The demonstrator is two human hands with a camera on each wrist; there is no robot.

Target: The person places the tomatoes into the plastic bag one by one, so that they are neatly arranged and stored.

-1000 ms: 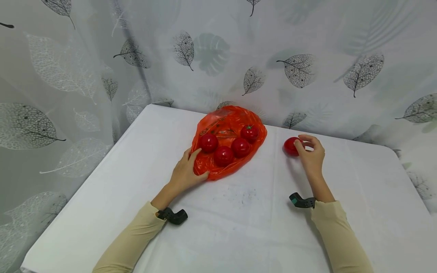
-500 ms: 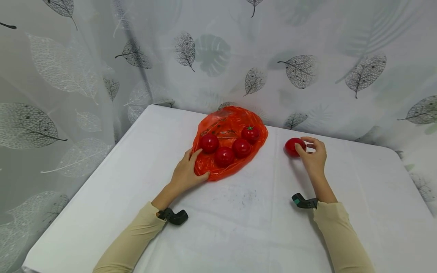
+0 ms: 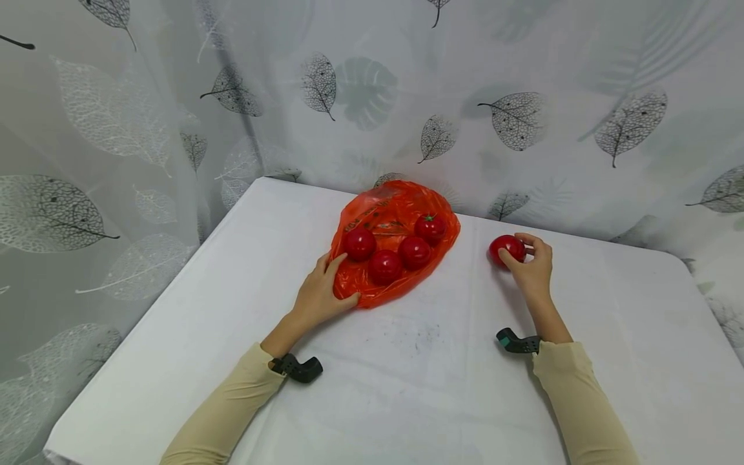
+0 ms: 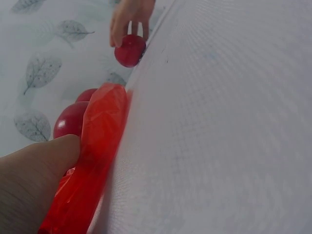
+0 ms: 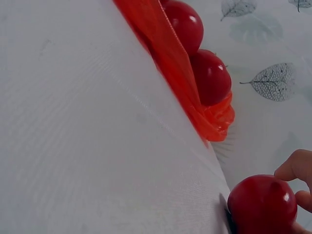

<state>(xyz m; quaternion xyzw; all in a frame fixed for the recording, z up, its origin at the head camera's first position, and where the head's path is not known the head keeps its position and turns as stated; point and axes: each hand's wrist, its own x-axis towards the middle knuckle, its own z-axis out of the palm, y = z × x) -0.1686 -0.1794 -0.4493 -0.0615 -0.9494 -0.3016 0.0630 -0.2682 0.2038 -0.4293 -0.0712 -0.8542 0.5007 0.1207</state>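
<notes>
An orange-red plastic bag (image 3: 372, 213) lies spread on the white table with several red tomatoes (image 3: 385, 266) resting in it. My left hand (image 3: 318, 294) grips the bag's near left edge, fingers on the left side and thumb at the front. In the left wrist view, the thumb lies over the bag's raised rim beside the tomatoes. To the right of the bag, my right hand (image 3: 533, 268) holds a single tomato (image 3: 504, 248) between thumb and fingers. That tomato (image 5: 263, 202) appears low in the right wrist view; whether it touches the table is unclear.
The white-covered table (image 3: 372, 400) has its far edge just behind the bag and the held tomato. A pale leaf-patterned curtain (image 3: 383, 97) hangs behind and along the left side. Dark wrist devices (image 3: 298, 368) sit on both wrists.
The head view shifts slightly, moving the scene a little right. A bit more of the held tomato shows past my right fingers. My left hand stays on the bag's edge.
</notes>
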